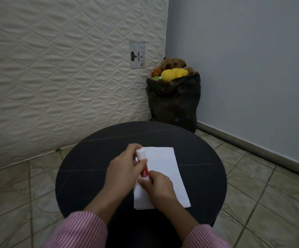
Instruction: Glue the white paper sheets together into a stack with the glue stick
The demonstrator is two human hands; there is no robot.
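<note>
White paper sheets (164, 169) lie stacked on a round black table (91, 167), a little right of its middle. Over their left edge I hold a glue stick (142, 163), white with a red label, in both hands. My left hand (125, 165) grips its upper, capped end. My right hand (158, 188) holds its lower end and rests over the paper. The stick points away from me, slightly tilted. My hands hide the lower left part of the sheets.
A quilted white mattress (64, 77) leans against the wall behind the table. A black bag (173, 102) full of plush toys stands in the corner beyond the table's far edge. Tiled floor (261, 185) surrounds the table.
</note>
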